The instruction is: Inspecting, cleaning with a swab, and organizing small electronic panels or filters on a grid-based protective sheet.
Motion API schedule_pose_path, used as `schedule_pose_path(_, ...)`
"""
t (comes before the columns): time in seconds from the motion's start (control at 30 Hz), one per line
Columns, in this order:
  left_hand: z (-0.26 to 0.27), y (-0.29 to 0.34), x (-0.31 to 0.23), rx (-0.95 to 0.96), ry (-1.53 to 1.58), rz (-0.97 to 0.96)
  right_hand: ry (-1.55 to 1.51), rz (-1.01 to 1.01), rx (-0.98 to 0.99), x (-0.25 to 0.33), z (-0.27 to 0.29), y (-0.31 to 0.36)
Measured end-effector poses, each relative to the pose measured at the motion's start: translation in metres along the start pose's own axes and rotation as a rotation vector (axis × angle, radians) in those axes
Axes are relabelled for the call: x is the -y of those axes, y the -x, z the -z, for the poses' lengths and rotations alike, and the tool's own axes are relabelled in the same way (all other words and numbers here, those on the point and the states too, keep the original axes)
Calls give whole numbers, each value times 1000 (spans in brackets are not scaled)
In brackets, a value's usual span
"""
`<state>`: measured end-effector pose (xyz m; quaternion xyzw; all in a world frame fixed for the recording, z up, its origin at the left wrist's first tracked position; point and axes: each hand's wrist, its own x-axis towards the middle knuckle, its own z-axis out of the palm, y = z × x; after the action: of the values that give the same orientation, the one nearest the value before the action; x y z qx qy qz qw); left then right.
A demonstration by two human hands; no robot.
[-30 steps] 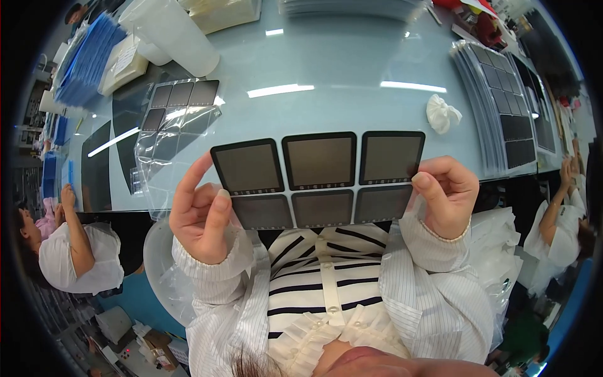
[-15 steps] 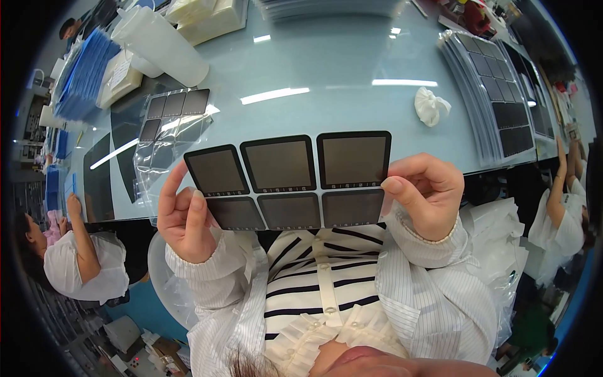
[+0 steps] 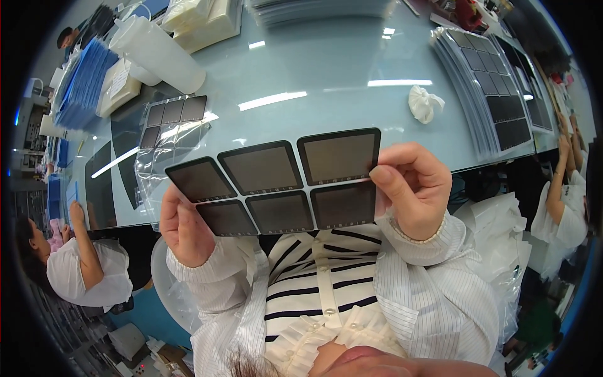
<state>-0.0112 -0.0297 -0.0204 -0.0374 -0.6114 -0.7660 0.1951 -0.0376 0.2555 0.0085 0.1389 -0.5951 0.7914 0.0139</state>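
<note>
A flat sheet (image 3: 260, 166) bearing several dark, round-cornered panels in two rows is held up in front of my chest, above the near table edge. Its left end hangs a little lower than its right. My right hand (image 3: 418, 191) is closed on the right edge, thumb on the front face and fingers curled behind. At the left edge my left hand (image 3: 188, 229) is closed on the sheet, some of its fingertips hidden behind it. On the table beyond my left hand lies a clear plastic sleeve (image 3: 164, 160) with similar dark panels in it.
A tall stack of panel sheets (image 3: 487, 85) stands at right, near a crumpled white tissue (image 3: 425, 104). At left are a translucent white jug (image 3: 166, 60) and blue sheets (image 3: 85, 85). Co-workers sit at left (image 3: 78, 270) and right (image 3: 556, 201).
The sheet has shifted left and tilted, its left end dropping lower. My right hand has moved left with it. My left thumb and fingers have changed place at the left edge.
</note>
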Motion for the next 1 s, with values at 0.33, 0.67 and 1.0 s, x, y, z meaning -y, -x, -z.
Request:
schedule_pose_path(0.33, 22, 11, 14, 392, -82, 54, -42, 68, -94, 11, -12, -17)
schedule_pose_path(0.67, 49, 11, 7, 393, -29, 87, 79, 112, 4, 10, -9, -22)
schedule_pose_path(1.0, 50, 7, -1, 424, -109, 49, 94, 129, 9, 7, -8, -25)
